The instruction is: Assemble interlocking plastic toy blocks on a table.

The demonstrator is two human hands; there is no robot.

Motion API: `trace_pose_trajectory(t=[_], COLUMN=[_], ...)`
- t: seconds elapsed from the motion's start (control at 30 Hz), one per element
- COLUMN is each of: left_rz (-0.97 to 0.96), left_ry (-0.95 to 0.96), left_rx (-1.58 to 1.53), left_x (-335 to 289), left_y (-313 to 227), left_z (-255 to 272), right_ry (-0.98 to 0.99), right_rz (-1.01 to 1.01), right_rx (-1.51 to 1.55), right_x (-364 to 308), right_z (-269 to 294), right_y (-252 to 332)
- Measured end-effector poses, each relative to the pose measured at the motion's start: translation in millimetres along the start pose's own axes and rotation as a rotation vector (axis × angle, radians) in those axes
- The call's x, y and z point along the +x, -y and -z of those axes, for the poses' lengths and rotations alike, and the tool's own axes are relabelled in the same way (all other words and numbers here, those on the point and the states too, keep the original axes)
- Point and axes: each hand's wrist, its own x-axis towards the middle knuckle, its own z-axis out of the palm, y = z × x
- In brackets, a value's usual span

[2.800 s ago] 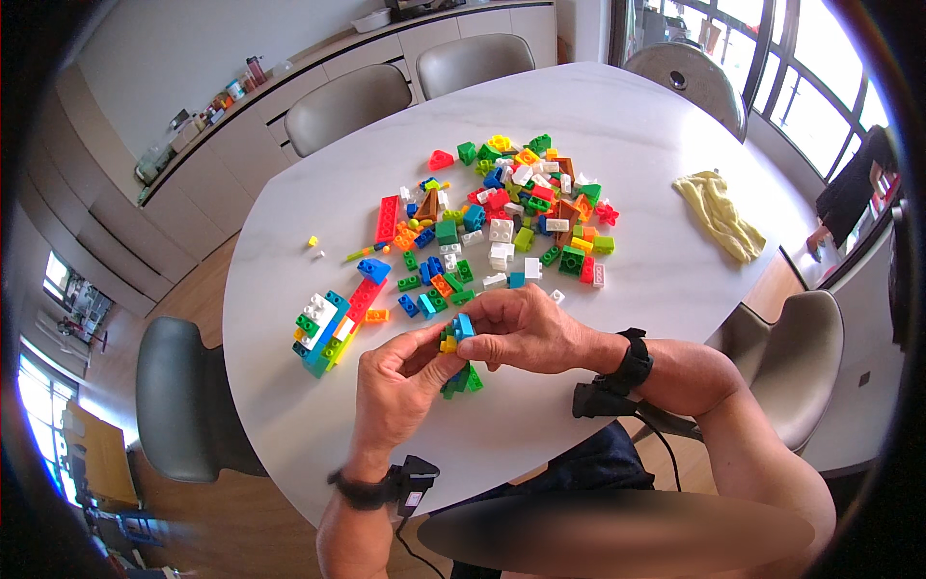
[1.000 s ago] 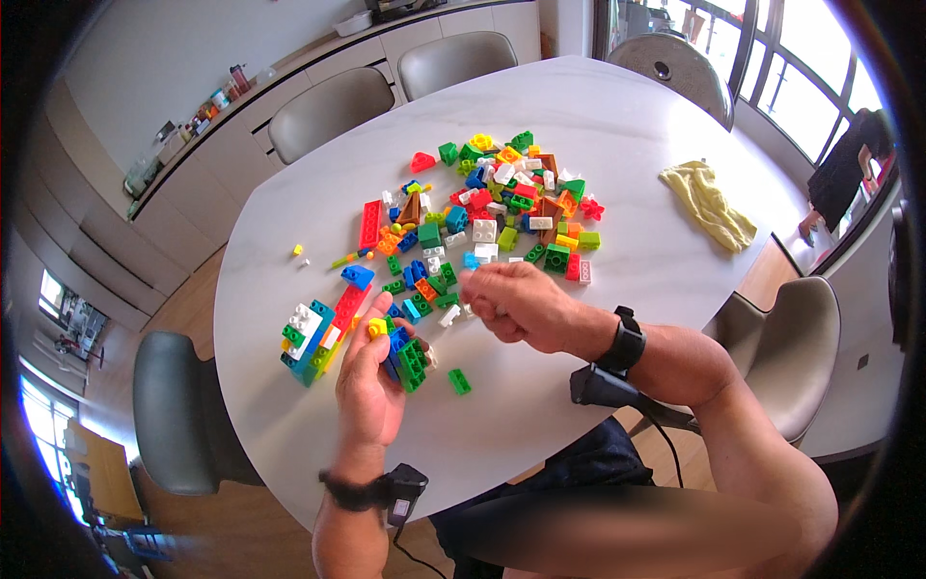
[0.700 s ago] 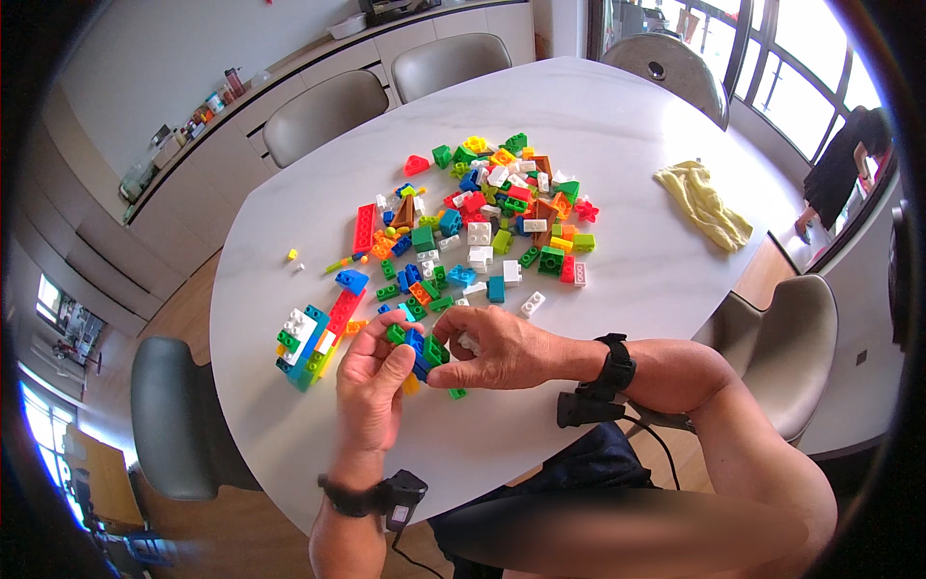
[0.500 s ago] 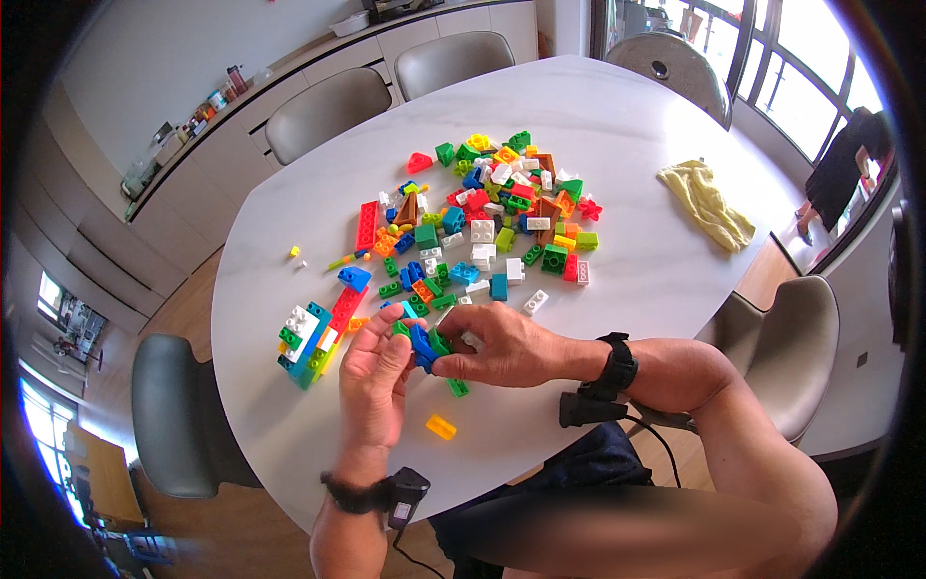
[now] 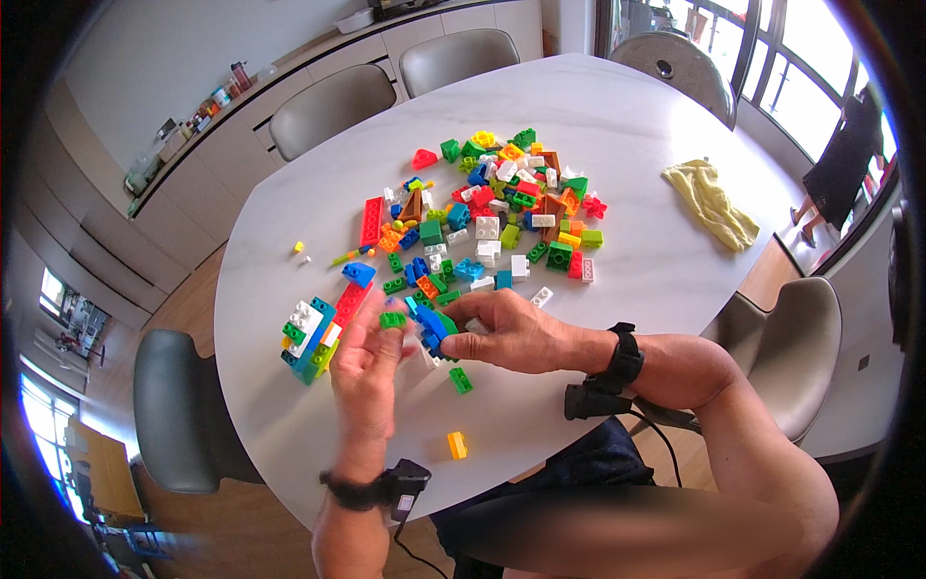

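Observation:
Between its thumb and fingers, my left hand pinches a small green brick. Just to the right, my right hand is closed on a blue brick that has green pieces at its side; my fingers partly cover them. A gap separates the green brick from the blue one. On the table below my hands lie a loose green brick and, nearer to me, a yellow-orange brick. Left of my left hand stands a built block of bricks in white, teal, red and lime, with a blue sloped brick at its far end.
A wide heap of mixed bricks covers the middle of the white table. A yellow cloth lies at the right. Grey chairs surround the table. A person in dark clothes is beyond the glass at the far right.
The green brick in my left hand has come apart from the blue brick in my right. My left hand has shifted slightly left. The yellow-orange brick has moved nearer and turned.

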Motion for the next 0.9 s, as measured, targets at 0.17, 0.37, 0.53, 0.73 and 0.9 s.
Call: trace_pose_trajectory(t=[0.17,0.37,0.53,0.73,0.9], left_rz=[-0.305,0.092,0.074,0.069,-0.127], left_ry=[0.017,0.211,0.180,0.105,-0.118], left_rx=[0.184,0.109,0.150,0.018,-0.014], left_x=[-5,-10,-8,-4,4], left_y=[-9,-16,-18,-4,11], left_z=[-9,-1,-1,6,5], right_ry=[-0.039,-0.015,0.005,0.060,0.076], right_rz=[-0.021,0.077,0.098,-0.162,-0.165], right_rx=[0.049,-0.042,-0.076,0.180,0.247], right_x=[1,-1,0,1,4], right_z=[1,0,3,7,8], right_y=[-3,-5,-5,-1,-6])
